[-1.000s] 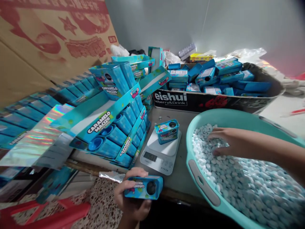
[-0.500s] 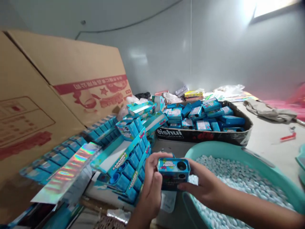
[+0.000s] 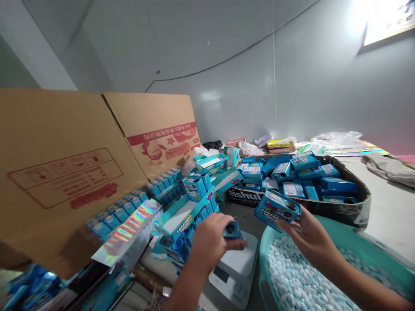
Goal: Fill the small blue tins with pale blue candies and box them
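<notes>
In the head view my right hand [image 3: 306,233] grips a blue candy box [image 3: 271,208] by its right end. The box is tilted above the tub's rim, its printed side and dark round hole showing. My left hand [image 3: 209,242], partly blurred, is closed on a second blue candy box [image 3: 231,230], mostly hidden by the fingers. That hand is over the white digital scale [image 3: 241,259], beside the display tray [image 3: 177,216] on the left. Below my right hand is a turquoise tub [image 3: 266,259] full of pale blue and white candies [image 3: 298,276].
A black carton [image 3: 361,209] heaped with blue boxes stands behind the tub. Trays of boxes [image 3: 165,185] line the left side before a big cardboard box [image 3: 61,142]. A shiny holographic sheet [image 3: 126,233] lies nearer me. A grey cloth [image 3: 389,170] is at right.
My hands have moved apart, each with one candy box; before, they held boxes together. My right hand rose to the right, uncovering the scale. The camera view has shifted.
</notes>
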Motion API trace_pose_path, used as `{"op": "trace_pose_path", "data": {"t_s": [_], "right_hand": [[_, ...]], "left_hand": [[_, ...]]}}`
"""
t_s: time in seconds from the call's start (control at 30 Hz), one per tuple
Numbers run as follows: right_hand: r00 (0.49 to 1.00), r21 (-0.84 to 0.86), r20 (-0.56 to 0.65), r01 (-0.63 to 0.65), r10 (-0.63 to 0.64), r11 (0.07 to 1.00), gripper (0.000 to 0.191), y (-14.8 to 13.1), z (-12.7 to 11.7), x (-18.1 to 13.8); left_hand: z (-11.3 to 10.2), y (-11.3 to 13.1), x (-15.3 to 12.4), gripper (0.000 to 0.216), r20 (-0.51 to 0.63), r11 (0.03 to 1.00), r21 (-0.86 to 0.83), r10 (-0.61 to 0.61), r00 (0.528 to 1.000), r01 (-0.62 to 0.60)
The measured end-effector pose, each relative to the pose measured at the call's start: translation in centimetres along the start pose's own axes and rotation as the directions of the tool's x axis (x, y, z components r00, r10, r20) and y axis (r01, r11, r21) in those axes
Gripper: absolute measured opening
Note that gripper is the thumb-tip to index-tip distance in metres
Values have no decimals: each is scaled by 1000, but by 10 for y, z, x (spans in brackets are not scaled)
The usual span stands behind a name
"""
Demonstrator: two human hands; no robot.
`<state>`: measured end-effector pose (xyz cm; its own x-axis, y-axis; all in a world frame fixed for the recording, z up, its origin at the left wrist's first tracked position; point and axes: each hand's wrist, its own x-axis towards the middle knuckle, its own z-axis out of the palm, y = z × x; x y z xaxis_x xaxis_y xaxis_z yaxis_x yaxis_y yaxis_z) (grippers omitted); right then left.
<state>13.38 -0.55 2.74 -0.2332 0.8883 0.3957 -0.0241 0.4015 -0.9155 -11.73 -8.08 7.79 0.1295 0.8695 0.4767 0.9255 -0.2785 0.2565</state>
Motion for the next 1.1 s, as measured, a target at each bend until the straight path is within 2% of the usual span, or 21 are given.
{"op": "trace_pose_path", "data": {"t_s": [0.07, 0.1, 0.13, 0.2, 0.27, 0.37, 0.5, 0.63, 0.7, 0.8, 0.9, 1.0, 1.1], "right_hand": [[998, -7, 48, -29, 29, 1000, 47, 0, 6, 2], [996, -15, 82, -47, 48, 999, 44, 0, 11, 5], [991, -31, 118, -66, 69, 997, 41, -1, 18, 8], [976, -82, 193, -86, 100, 993, 33, 0, 35, 17], [957, -153, 266, -77, 116, 985, 29, 6, 56, 28], [922, -306, 343, -71, 179, 949, 34, 24, 83, 44], [912, -512, 335, -35, 237, 858, 38, 43, 101, 52], [908, -579, 378, 78, 182, 811, 32, 44, 101, 44], [881, -608, 417, 89, 223, 789, 37, 39, 99, 45], [820, -633, 453, 21, 348, 774, 46, 35, 96, 53], [776, -631, 471, -36, 420, 775, 53, 36, 94, 61], [737, -604, 489, -99, 466, 791, 53, 36, 93, 66], [705, -560, 524, -137, 477, 817, 54, 35, 88, 76]], "left_hand": [[-56, -5, 9, 48, -189, 990, 55, 142, 972, -133], [-83, -10, 17, 48, -231, 981, 93, 186, 955, -169], [-106, -16, 26, 47, -239, 978, 126, 193, 952, -167], [-138, -32, 47, 47, -170, 980, 136, 167, 971, -145], [-150, -50, 66, 45, -81, 984, 118, 145, 986, -135], [-142, -78, 82, 41, 8, 978, 85, 189, 982, -189], [-119, -107, 80, 46, -11, 954, 80, 292, 956, -290], [-110, -124, 70, 50, -128, 955, 47, 296, 947, -292], [-109, -129, 69, 50, -146, 959, 30, 284, 948, -283], [-106, -138, 72, 50, -73, 951, 49, 309, 948, -306], [-97, -149, 76, 45, 2, 940, 104, 328, 945, -326], [-86, -160, 76, 50, -101, 942, 146, 318, 943, -302], [-81, -170, 75, 79, -206, 977, 70, 209, 956, -199]]}}
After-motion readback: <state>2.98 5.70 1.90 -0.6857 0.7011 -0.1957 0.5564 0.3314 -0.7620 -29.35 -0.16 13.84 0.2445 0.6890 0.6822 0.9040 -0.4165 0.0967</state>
